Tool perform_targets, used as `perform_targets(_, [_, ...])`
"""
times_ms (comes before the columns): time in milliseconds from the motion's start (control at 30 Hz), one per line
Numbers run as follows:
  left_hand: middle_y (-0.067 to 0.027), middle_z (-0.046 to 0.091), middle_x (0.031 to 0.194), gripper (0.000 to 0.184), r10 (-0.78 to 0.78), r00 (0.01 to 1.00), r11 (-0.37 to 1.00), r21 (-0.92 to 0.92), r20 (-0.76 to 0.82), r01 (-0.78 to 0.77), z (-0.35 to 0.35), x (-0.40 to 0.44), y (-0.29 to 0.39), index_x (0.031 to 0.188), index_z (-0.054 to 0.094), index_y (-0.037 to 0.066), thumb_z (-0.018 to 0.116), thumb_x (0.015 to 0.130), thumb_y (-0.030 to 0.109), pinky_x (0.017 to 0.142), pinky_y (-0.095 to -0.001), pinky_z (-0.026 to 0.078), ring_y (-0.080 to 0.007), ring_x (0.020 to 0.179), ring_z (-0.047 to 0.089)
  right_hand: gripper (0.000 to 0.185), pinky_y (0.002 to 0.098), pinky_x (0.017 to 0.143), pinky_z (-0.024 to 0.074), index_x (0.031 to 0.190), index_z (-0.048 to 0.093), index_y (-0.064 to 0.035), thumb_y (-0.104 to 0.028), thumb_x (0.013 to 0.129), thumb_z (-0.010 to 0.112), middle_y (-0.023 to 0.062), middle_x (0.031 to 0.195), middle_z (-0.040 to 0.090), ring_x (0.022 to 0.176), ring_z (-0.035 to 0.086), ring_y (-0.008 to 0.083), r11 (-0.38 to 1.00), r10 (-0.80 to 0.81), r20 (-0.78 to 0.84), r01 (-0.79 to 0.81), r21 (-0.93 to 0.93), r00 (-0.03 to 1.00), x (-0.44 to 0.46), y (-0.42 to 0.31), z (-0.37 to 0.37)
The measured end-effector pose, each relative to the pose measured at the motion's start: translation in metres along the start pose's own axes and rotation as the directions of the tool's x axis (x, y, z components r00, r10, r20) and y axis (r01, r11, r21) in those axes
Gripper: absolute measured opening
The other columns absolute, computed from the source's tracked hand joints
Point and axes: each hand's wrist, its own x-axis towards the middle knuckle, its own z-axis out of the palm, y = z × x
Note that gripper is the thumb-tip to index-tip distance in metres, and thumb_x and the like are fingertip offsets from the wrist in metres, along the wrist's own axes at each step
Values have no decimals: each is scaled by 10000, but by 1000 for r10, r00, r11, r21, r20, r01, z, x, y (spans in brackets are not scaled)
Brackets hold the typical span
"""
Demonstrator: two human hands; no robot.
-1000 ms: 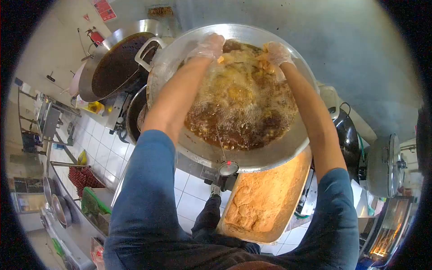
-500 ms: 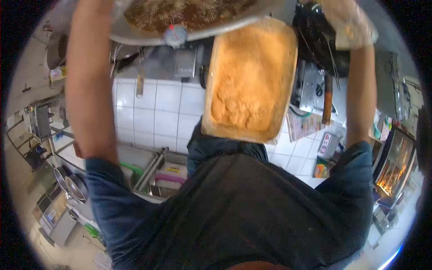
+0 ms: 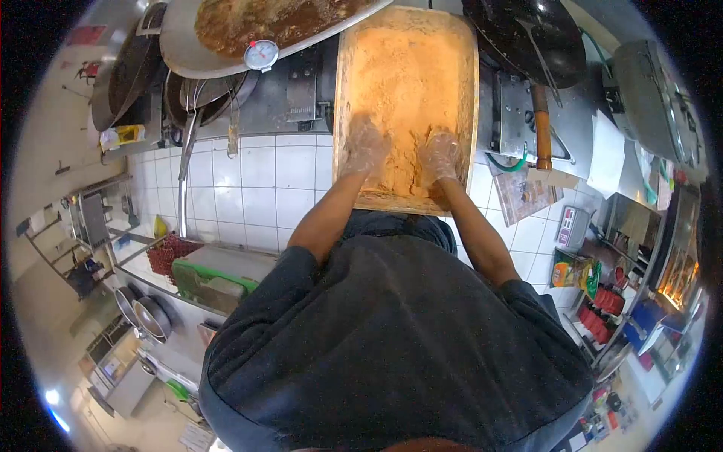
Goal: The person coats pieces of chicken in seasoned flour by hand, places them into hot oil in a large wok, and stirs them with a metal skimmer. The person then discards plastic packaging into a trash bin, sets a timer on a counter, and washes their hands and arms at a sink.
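Observation:
A long rectangular tray [image 3: 476,90] of orange-tan powder [image 3: 410,64] lies in front of my body. Both my hands wear thin clear gloves dusted with the powder. My left hand [image 3: 364,147] is in the powder near the tray's left wall, its fingers blurred and partly sunk. Close to the right wall, my right hand [image 3: 439,153] is also in the powder, fingertips hidden. Clumps and ridges of coating [image 3: 403,166] lie between the hands. Whether either hand grips a piece under the powder does not show.
At upper left stands a wide pan [image 3: 177,56] of bubbling brown oil, a dial thermometer [image 3: 260,55] on its rim. A dark wok [image 3: 557,38] with tongs and a wooden handle [image 3: 542,128] sits at upper right. A long-handled utensil [image 3: 187,151] hangs over the stove's front edge.
Both arms have come down from stretched up and apart, the left by the oil pan and the right by the wok. My two hands are now in the powder.

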Motion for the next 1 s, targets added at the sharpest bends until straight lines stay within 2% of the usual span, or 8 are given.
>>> perform_targets(133, [-254, 484, 1338, 775, -165, 833, 985, 132, 528, 111, -25, 10, 16, 1322, 476, -47, 447, 888, 594, 1074, -445, 334, -347, 1319, 387, 525, 475, 969, 405, 1168, 596, 14, -433, 929, 461, 239, 1184, 600, 1141, 550, 307, 989, -85, -55, 91, 119, 995, -2, 48, 133])
perform_targets(267, [-235, 445, 1390, 787, -44, 817, 969, -175, 574, 175, -29, -5, -7, 1332, 491, -1, 442, 877, 640, 1087, -483, 302, -342, 1350, 337, 384, 391, 841, 486, 1151, 630, -91, -360, 917, 489, 107, 1158, 647, 1062, 602, 310, 983, -170, 456, 119, 138, 874, -8, -21, -54])
perform_targets(467, [-143, 310, 1516, 677, -10, 553, 669, -405, 833, 623, -53, -2, 9, 1420, 431, 147, 628, 854, 463, 1144, -438, 232, -268, 1405, 247, 391, 383, 874, 463, 1186, 598, -66, -336, 927, 483, 118, 1170, 631, 1075, 585, 292, 890, -138, 441, -85, 449, 887, 2, -13, -35])
perform_targets(567, [-167, 301, 1515, 656, 209, 583, 753, -510, 785, 416, -50, -5, 3, 1419, 433, 178, 651, 843, 402, 1141, -474, 231, -289, 1405, 232, 396, 379, 891, 452, 1203, 582, -54, -324, 932, 480, 123, 1175, 623, 1082, 576, 283, 774, -94, 426, -204, 600, 900, 3, -16, -33])
perform_targets(667, [-175, 323, 1502, 635, 387, 632, 904, -411, 671, -117, -65, -8, -8, 1404, 449, 143, 644, 851, 385, 1098, -465, 306, -298, 1350, 334, 402, 375, 907, 440, 1221, 567, -41, -312, 937, 478, 128, 1181, 615, 1089, 567, 274, 607, -73, 442, -312, 731, 894, 1, -14, -40])
perform_targets(733, [-151, 417, 1423, 561, 294, 710, 918, -395, 640, -24, -72, -7, -8, 1378, 478, 124, 622, 870, 314, 1034, -421, 385, -283, 1242, 454, 406, 372, 918, 433, 1232, 556, -33, -304, 940, 476, 132, 1185, 610, 1093, 561, 268, 506, -67, 460, -367, 780, 885, -2, -11, -48])
perform_targets(867, [-120, 623, 1185, 411, -216, 744, 597, -517, 632, 613, -61, 11, 8, 1301, 545, 107, 595, 904, 201, 882, -365, 502, -258, 1002, 623, 416, 367, 941, 417, 1256, 535, -16, -288, 947, 472, 139, 1193, 600, 1102, 550, 256, 509, -66, 454, -361, 781, 888, 3, -4, -76])
perform_targets(1000, [-173, 641, 1085, 425, 34, 963, 823, -554, 269, 125, -35, 17, -4, 1247, 561, 46, 606, 898, 284, 877, -374, 494, -291, 980, 624, 427, 361, 963, 402, 1279, 514, 0, -272, 953, 468, 146, 1201, 589, 1111, 538, 244, 925, -113, 203, 29, 380, 973, 6, -1, -103])
